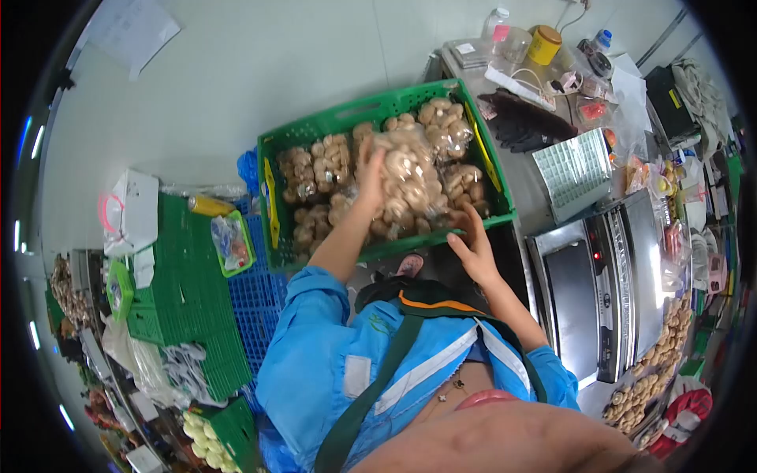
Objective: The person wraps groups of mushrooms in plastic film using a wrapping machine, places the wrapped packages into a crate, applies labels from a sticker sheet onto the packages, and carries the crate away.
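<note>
A green plastic crate (371, 106) holds several clear bags of brown mushrooms. One bag of mushrooms (414, 177) sits higher than the others, near the crate's middle. My left hand (371, 173) grips this bag along its left side, the fingertips partly hidden behind it. By the bag's lower right end is my right hand (475, 246), over the crate's near rim with thumb and fingers apart. Another bag of mushrooms (445, 126) lies in the far right corner, and one more (330, 162) fills the left part.
Right of the crate, a metal counter carries dark gloves (528, 118), a yellow jar (544, 45) and a roll of printed labels (573, 172). A wrapping machine (599, 292) stands nearer me, loose mushrooms (631, 402) beyond it. Green crates (185, 284) and a blue pallet (256, 307) are at left.
</note>
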{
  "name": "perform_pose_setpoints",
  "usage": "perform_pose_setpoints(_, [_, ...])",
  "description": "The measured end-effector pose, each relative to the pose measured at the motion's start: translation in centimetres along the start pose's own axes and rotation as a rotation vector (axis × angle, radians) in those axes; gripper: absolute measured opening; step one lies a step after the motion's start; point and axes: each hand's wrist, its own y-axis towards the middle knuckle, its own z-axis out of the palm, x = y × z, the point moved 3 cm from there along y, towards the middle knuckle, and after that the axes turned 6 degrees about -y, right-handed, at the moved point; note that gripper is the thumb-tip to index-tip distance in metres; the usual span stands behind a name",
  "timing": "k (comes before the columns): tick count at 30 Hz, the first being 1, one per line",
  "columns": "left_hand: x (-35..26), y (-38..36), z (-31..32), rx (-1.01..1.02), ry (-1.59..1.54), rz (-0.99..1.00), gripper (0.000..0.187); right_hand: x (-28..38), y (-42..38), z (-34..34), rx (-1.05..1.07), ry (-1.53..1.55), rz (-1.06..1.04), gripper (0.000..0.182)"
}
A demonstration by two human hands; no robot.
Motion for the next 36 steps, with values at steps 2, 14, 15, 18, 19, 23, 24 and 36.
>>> perform_pose_setpoints(2, [1.4, 5.2, -0.9, -0.034, -0.045, 0.016, 0.069, -1.8, -1.0, -2.0, 0.006, 0.125, 0.03, 0.046])
perform_pose_setpoints(14, [6.5, 18.1, -1.9, -0.241, 0.687, 0.332, 0.061, -7.0, -8.8, -3.1, -0.547, 0.138, 0.457, 0.029])
perform_pose_setpoints(15, [4.1, 16.1, 0.1, -0.268, 0.824, 0.197, 0.055, -8.1, -9.2, -3.5, -0.582, 0.147, 0.403, 0.03])
perform_pose_setpoints(18, [2.9, 14.0, 0.9, -0.298, 1.173, 0.437, 0.046, -5.4, -11.8, -4.1, -0.69, 0.052, 0.514, 0.027])
perform_pose_setpoints(19, [4.0, 13.4, 1.5, -0.256, 1.193, 0.858, 0.049, -5.9, -13.4, -4.7, -0.747, -0.015, 0.489, 0.025])
perform_pose_setpoints(23, [6.2, 1.1, 14.2, 0.31, 0.884, 0.92, 0.034, -5.5, -22.9, -9.9, -1.204, 0.024, 0.319, 0.021])
perform_pose_setpoints(24, [8.2, -2.1, 17.2, 0.651, 0.797, 0.667, 0.027, -4.2, -25.7, -11.9, -1.355, -0.006, 0.262, 0.022])
perform_pose_setpoints(36, [25.9, -42.1, 34.9, 1.757, 0.72, 0.588, 0.007, -10.7, -56.6, -50.1, -1.811, -0.608, 0.365, 0.045])
